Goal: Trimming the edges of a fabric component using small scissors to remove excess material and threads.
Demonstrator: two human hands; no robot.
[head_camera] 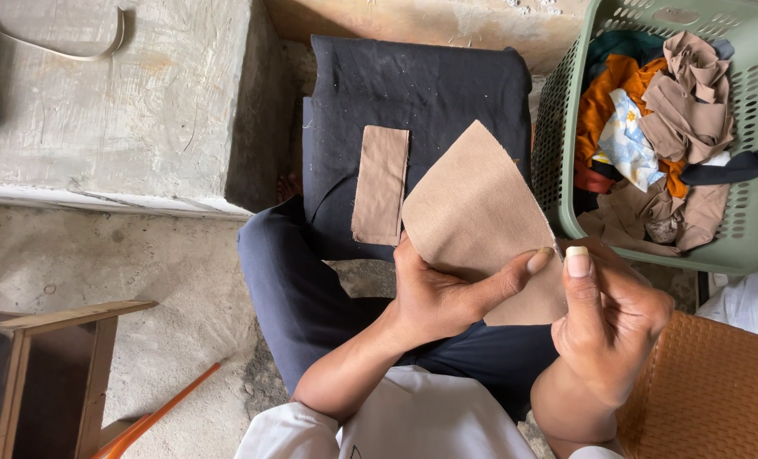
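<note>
Both hands hold one tan piece of cloth (472,208) with a pointed top, raised above my lap. My left hand (447,293) grips its lower left edge, thumb stretched across the front. My right hand (608,319) pinches the lower right edge, thumb upright. A narrow tan rectangular strip (380,184) lies flat to the left on a folded black cloth (430,85) that covers a raised surface in front of my knees.
A green perforated laundry basket (757,195) at the right holds several tan, orange and patterned fabric scraps. A concrete block (115,110) stands at the upper left. A wooden stool (47,365) and an orange stick (162,412) are at the lower left, a brown woven seat (719,391) at the lower right.
</note>
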